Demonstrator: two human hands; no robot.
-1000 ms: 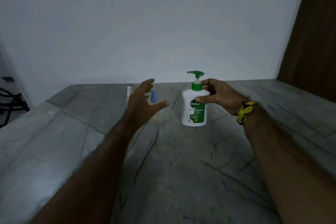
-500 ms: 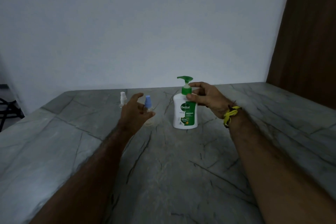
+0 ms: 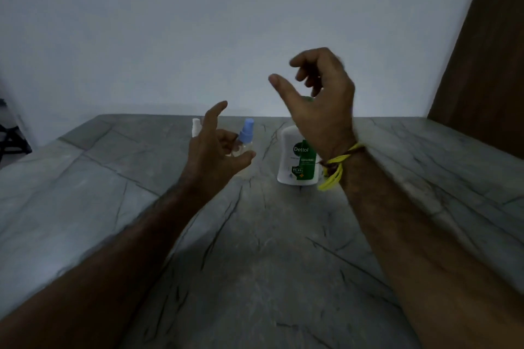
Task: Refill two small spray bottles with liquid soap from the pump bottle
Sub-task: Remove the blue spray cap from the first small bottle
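Observation:
A white pump bottle (image 3: 292, 159) with a green label stands on the grey stone table (image 3: 269, 249); my raised right hand (image 3: 320, 102) hides its green pump head. That hand hovers above the bottle with loosely curled fingers and holds nothing. A small clear spray bottle with a blue cap (image 3: 246, 133) stands left of the pump bottle. My left hand (image 3: 215, 150) is just in front of it, fingers spread, touching nothing I can see. A second small spray bottle with a white cap (image 3: 195, 126) peeks out behind my left hand.
A pale wall rises behind the table. A brown wooden panel (image 3: 487, 65) stands at the right. A dark frame (image 3: 11, 139) shows past the table's left edge. A yellow thread band (image 3: 334, 170) circles my right wrist.
My right hand has let go of the pump bottle's neck and lifted above it. My left hand stays near the blue-capped bottle with its fingers spread wider.

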